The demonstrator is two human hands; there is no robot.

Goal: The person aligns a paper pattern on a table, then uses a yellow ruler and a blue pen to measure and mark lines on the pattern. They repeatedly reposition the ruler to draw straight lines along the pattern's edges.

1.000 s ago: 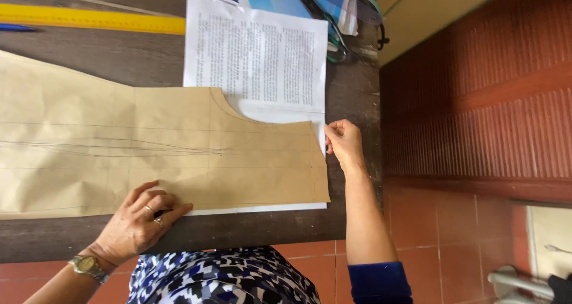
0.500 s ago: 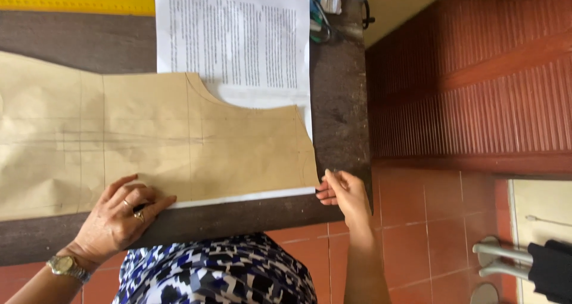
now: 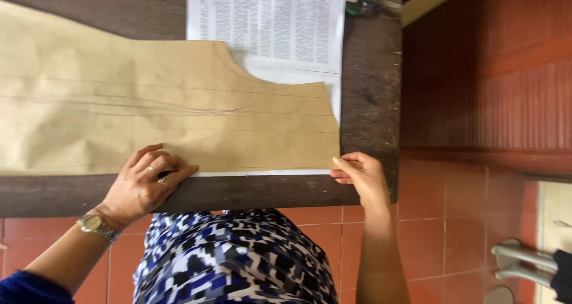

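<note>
A brown paper pattern piece [image 3: 167,107] lies flat on a dark wooden table [image 3: 369,101], its long lower edge running along the near side of the table. The left hand [image 3: 146,182] rests palm down on that lower edge, fingers spread and flat, apparently to pin the sheet against sliding. The right hand [image 3: 360,176] meets the pattern's lower corner at the far end from the left hand; thumb and fingertips are drawn close together at the corner, though whether they pinch the paper or only press on it cannot be told. With one hand at each end of the edge, the paper sits taut and level between them.

A white sheet [image 3: 268,173] shows as a thin strip below the brown edge, so it lies underneath. Beyond the hands, a printed white page [image 3: 268,18] is partly covered by the pattern's curved cut-out. A wristwatch [image 3: 95,225] sits on the left wrist. To the right of the right hand the table ends, with red floor tiles [image 3: 447,220] below. Nothing lies on the paper between the hands.
</note>
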